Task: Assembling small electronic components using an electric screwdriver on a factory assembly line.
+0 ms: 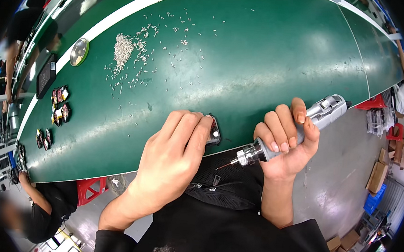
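My right hand (286, 143) is wrapped round a grey electric screwdriver (327, 112). Its thin bit points down and to the left, off the table's near edge and apart from the work. At that edge, my left hand (168, 156) grips a small black device (215, 131) against the green tabletop. Most of the device is hidden under my fingers; only its right end with a small light round spot shows. Farther off lies a pile of tiny silvery screws (123, 50), with many more scattered to its right and nearer to me.
At the left lie several small black assemblies with coloured parts (60, 109). Beyond them are a black tray (46, 76) and a round green-rimmed dish (79, 52). Another person (42, 204) sits at the lower left by a red stool (90, 190). Cardboard boxes (377, 176) stand at the right.
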